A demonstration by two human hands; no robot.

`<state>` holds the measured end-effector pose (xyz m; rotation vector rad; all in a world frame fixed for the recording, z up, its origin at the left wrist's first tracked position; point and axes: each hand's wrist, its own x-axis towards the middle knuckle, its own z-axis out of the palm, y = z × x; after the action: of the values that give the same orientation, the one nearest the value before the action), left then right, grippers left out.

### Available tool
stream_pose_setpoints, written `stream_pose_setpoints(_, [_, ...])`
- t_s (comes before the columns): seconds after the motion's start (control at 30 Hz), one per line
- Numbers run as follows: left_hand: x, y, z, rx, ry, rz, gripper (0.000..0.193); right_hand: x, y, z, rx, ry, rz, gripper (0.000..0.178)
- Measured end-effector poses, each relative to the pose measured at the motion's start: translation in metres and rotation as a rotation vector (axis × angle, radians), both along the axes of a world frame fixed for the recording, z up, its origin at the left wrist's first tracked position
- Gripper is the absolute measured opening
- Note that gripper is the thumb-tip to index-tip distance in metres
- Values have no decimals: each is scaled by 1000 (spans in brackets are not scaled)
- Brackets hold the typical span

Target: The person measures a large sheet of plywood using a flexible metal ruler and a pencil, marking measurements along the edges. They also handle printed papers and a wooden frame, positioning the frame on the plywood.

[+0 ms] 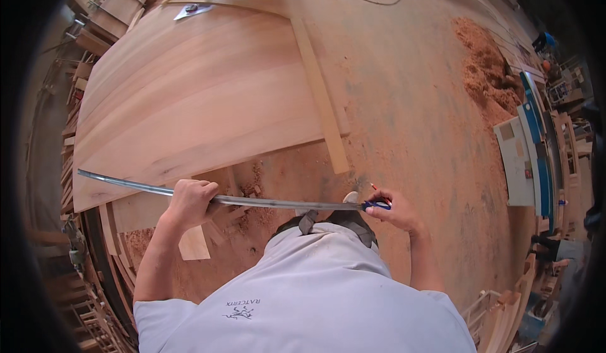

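Left hand [191, 200] clamped round strip [284, 203]; right hand [394, 211] pinching blue end-piece [368, 206]. Step, seemingly: positioning strip. Next move probably calls for level, two-handed support.

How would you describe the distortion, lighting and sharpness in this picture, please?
In the head view, black frames the rounded image; the metal strip and the edges of the wooden panel look bowed, probably through the fisheye lens; the light seems diffuse, with pale areas on the panel; stacked wood near the left rim looks dimmer and softer.
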<state>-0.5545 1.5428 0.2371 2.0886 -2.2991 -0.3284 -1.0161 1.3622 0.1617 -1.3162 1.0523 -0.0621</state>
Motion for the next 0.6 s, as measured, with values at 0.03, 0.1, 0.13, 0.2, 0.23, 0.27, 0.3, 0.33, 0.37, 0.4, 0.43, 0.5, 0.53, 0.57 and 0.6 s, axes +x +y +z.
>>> stream_pose_setpoints(0.03, [-9, -5, -1, -4, 7, -19, 30, -2, -1, 0, -6, -8, -1, 37])
stream_pose_setpoints(0.1, [-34, -16, -4, 13, 77, -41, 31, -9, 1, -3, -27, -11, 3, 39])
stream_pose_setpoints(0.13, [-44, -22, -4, 21, 104, -50, 31, -11, 0, -6, -42, -15, 8, 40])
stream_pose_setpoints(0.2, [-62, -35, -8, 111, 99, -58, 27, -17, -4, -10, -81, -9, 16, 43])
stream_pose_setpoints(0.23, [-73, -41, -9, 133, 111, -59, 25, -19, -7, -13, -101, -6, 21, 45])
stream_pose_setpoints(0.27, [-84, -47, -11, 155, 125, -59, 24, -22, -10, -16, -121, -2, 26, 47])
stream_pose_setpoints(0.3, [-95, -54, -12, 156, 151, -58, 22, -27, -14, -19, -117, 7, 22, 48])
stream_pose_setpoints(0.33, [-107, -59, -13, 160, 175, -53, 21, -32, -18, -24, -110, 13, 23, 48])
stream_pose_setpoints(0.37, [-118, -66, -14, 164, 200, -48, 20, -39, -24, -29, -103, 20, 23, 49])
stream_pose_setpoints(0.4, [-130, -73, -15, 173, 205, -51, 19, -48, -29, -32, -97, 25, 30, 48])
stream_pose_setpoints(0.43, [-140, -78, -16, 185, 208, -50, 18, -56, -34, -34, -88, 27, 41, 47])
stream_pose_setpoints(0.5, [-161, -91, -17, 241, 202, -45, 16, -72, -45, -41, -57, 30, 59, 47])
stream_pose_setpoints(0.53, [-171, -98, -18, 280, 193, -38, 15, -82, -52, -45, -40, 30, 70, 48])
stream_pose_setpoints(0.57, [-181, -105, -21, 318, 184, -31, 14, -92, -59, -49, -24, 30, 81, 49])
stream_pose_setpoints(0.6, [-193, -111, -24, 317, 186, -56, 12, -101, -65, -54, -11, 23, 95, 49])
